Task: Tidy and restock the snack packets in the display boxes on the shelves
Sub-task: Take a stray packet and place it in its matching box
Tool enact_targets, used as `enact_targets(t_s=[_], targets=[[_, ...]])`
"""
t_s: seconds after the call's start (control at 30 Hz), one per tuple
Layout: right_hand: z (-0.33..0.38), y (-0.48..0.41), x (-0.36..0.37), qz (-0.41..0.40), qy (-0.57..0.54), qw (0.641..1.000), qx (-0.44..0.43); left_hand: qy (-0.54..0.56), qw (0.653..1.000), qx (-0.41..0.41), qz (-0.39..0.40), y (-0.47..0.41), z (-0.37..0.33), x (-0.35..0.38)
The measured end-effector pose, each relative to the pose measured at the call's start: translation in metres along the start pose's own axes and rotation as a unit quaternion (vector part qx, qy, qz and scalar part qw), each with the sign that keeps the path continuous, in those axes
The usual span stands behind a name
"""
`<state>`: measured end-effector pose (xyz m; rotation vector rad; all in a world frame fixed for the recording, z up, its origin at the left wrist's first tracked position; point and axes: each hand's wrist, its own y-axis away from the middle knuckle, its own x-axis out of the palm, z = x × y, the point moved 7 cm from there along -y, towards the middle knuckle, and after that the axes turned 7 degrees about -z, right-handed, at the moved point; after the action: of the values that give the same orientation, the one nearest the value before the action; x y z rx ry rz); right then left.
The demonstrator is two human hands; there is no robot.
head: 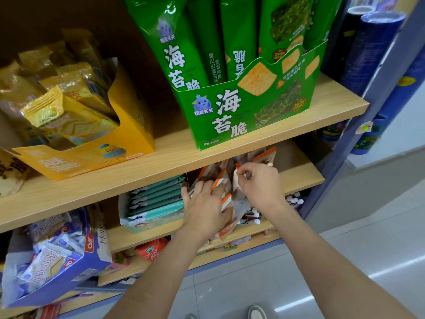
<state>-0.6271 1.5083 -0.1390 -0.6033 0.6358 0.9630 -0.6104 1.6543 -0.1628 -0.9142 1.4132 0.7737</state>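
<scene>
As left fingers (207, 187) grip orange packets (264, 155), right fingers (248, 168) pinch one's corner.

Tall dark blue foil-wrapped cylinders (372, 47) are seen at the far right, just beside a blue-grey metal post (358, 148), on which a small colourful sticker (364, 128) is stuck. A glossy pale grey tiled floor (345, 261) is seen below.
</scene>
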Motion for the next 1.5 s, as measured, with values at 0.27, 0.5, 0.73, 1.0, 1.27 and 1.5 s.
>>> enact_targets(t_s=[0.27, 0.5, 0.73, 1.0, 1.27, 1.5], targets=[[-0.027, 0.046, 0.032, 0.003, -0.103, 0.994, 0.037, 0.026, 0.998, 0.062, -0.008, 0.007, -0.012, -0.004], [-0.05, 0.019, -0.01, -0.068, -0.062, 0.995, 0.046, 0.017, 0.999, 0.029, -0.035, -0.003, -0.031, 0.001], [-0.061, -0.006, -0.001, 0.012, -0.001, 1.0, 0.015, 0.046, 0.998, -0.004, -0.041, -0.003, -0.026, 0.006], [-0.056, 0.002, -0.001, 0.051, -0.104, 0.993, 0.027, 0.007, 0.997, -0.069, -0.036, -0.016, -0.023, 0.005], [-0.04, 0.017, -0.018, 0.073, -0.177, 0.981, 0.02, 0.025, 0.993, -0.105, -0.057, -0.017, -0.011, 0.001], [-0.042, 0.059, 0.021, 0.064, -0.189, 0.98, -0.004, 0.028, 0.996, -0.054, -0.071, -0.019, -0.021, -0.006]])
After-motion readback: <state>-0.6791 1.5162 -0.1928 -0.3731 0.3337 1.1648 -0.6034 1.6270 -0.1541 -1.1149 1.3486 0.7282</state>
